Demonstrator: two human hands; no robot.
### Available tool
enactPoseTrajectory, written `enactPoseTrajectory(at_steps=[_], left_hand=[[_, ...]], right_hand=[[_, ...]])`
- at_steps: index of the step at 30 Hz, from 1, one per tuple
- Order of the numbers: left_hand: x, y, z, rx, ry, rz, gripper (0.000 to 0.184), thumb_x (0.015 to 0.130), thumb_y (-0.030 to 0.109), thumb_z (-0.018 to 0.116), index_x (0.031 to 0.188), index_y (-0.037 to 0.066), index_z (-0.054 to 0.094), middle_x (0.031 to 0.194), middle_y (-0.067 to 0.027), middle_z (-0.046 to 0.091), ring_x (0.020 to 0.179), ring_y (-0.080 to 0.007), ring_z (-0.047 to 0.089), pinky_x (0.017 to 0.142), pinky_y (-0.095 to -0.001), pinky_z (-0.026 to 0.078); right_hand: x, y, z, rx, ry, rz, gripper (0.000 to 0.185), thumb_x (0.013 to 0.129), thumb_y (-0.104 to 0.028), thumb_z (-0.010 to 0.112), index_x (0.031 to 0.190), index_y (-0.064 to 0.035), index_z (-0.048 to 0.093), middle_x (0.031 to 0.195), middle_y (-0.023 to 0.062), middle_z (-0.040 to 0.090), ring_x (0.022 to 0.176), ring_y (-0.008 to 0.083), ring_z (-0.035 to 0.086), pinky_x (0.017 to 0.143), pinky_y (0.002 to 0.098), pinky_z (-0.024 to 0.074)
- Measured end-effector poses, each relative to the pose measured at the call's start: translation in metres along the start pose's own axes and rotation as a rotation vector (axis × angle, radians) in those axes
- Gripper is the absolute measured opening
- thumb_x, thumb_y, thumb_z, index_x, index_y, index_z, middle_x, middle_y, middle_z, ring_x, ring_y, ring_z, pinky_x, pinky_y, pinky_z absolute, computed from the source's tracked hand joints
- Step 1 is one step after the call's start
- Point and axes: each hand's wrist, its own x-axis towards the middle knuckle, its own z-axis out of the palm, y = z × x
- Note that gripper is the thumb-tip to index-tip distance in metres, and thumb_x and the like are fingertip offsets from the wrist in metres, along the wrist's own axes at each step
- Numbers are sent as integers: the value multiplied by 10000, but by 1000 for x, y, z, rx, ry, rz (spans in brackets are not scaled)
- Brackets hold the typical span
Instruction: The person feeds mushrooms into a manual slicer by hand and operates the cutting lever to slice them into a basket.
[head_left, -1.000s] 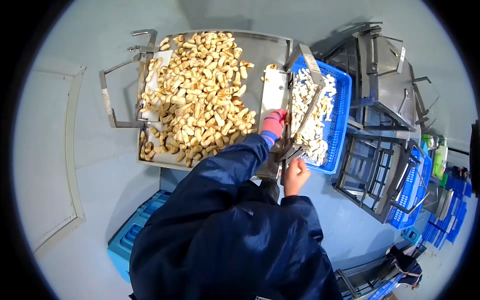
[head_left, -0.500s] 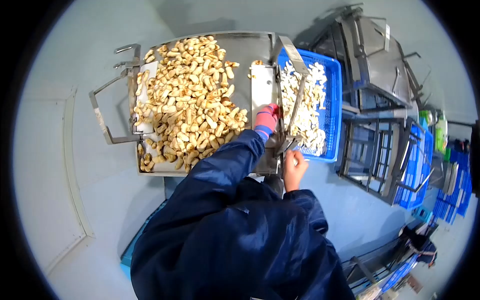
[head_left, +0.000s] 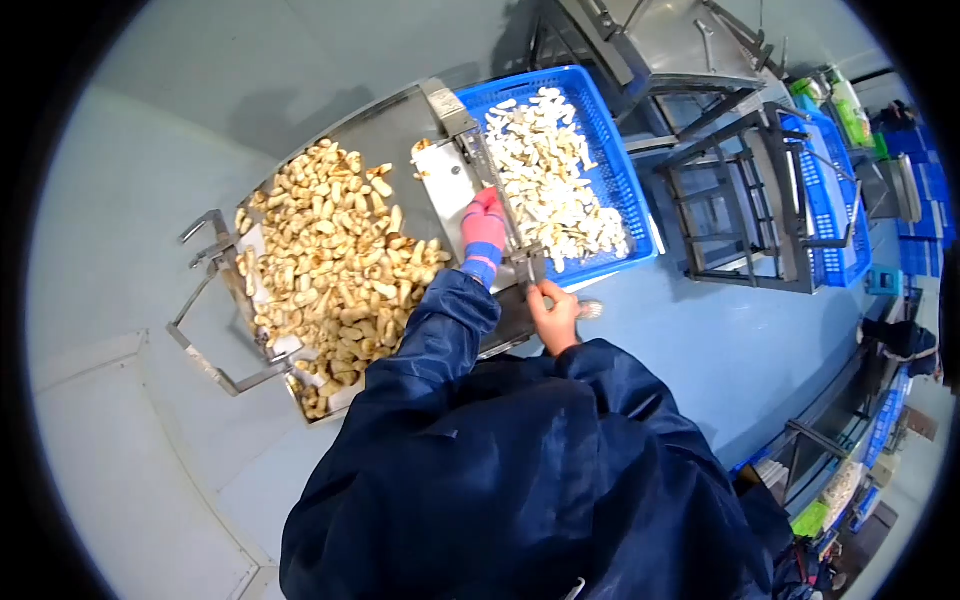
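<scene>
My left hand (head_left: 483, 232), in a pink and blue striped glove, rests on a white board (head_left: 447, 178) with its fingers closed at the board's right edge. Whatever it may hold there is hidden. Along that edge runs the metal bar of a hinged cutter (head_left: 497, 185). My bare right hand (head_left: 556, 318) is wrapped around the cutter's handle (head_left: 532, 277) at the near end. Left of the board lies a big heap of stubby, pale yellow-brown mushrooms (head_left: 335, 255) on a steel table (head_left: 385, 130). White sliced pieces (head_left: 550, 180) lie in a blue basket (head_left: 632, 200) beyond the bar.
A bent metal frame (head_left: 195, 345) sticks out at the table's left end. Steel stands (head_left: 735, 205) and another blue crate (head_left: 835, 200) are on the right. Pale blue floor (head_left: 660, 330) shows between them and me. Shelving with goods lines the far right.
The view has turned, so the table appears tilted. The cutter's bar, raised over the basket before, now lies down along the board's edge. My right hand stays at its near end.
</scene>
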Motion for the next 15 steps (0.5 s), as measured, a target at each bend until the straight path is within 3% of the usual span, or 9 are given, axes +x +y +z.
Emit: enactPoseTrajectory(at_steps=[2,4,6,7,9,10,11,12,15], left_hand=[[-12,39,-13,-203,-301,-60,273,850,99,531,1111,30,570,952,-76,619,826,-142,560,749,-257,454],[-8,65,-49,322,-433,29,288,828,129,567,1108,63,581,952,-74,616,821,-145,568,749,-262,465],[0,75,-90,762,-343,83,376,786,193,619,1133,61,563,1027,-114,598,889,-223,580,804,-317,457],[7,60,-116,1226,-306,400,399,756,239,638,1114,77,570,1059,-168,581,962,-310,557,849,-374,437],[12,22,-154,1360,-476,352,425,743,293,597,1130,119,573,1122,-152,559,980,-332,541,870,-406,424],[3,21,-154,1393,-576,436,411,756,289,591,1132,125,570,1130,-151,556,996,-329,538,871,-403,428],[-7,21,-153,1417,-673,524,397,770,286,586,1135,131,568,1137,-150,553,1012,-325,536,871,-399,431],[9,-12,-164,1381,-619,175,451,768,271,601,1173,83,536,1139,-167,548,1031,-321,531,890,-399,427],[18,-2,-145,1438,-582,221,567,683,243,698,1152,-5,498,1068,-207,575,1014,-329,540,892,-388,417]], right_hand=[[-1,9,-1,-17,-52,16,175,798,-131,593,690,3,560,559,173,514,464,213,509,484,322,398],[0,4,-4,-9,-81,42,174,796,-135,589,693,3,565,574,175,526,489,229,544,494,331,408],[1,16,4,10,-102,-5,166,791,-142,591,706,1,579,603,179,553,526,243,572,507,342,420],[0,21,2,2,-94,-25,164,788,-146,591,713,-1,586,617,180,567,544,250,587,513,348,426],[-6,16,9,-5,-79,10,168,787,-144,549,693,-13,596,681,164,609,613,312,597,548,387,467],[-3,33,9,-281,-289,14,218,801,-232,529,784,-39,629,685,151,609,628,292,599,538,378,474],[-3,68,29,-689,-392,-417,233,796,-259,520,786,-52,627,746,153,616,674,301,600,572,385,485],[-9,53,23,-186,-150,-204,209,784,-245,532,768,-53,613,777,152,621,694,299,602,598,390,487],[-7,34,3,28,-26,-86,172,763,-223,550,713,-62,589,649,162,584,604,341,578,561,418,450]])
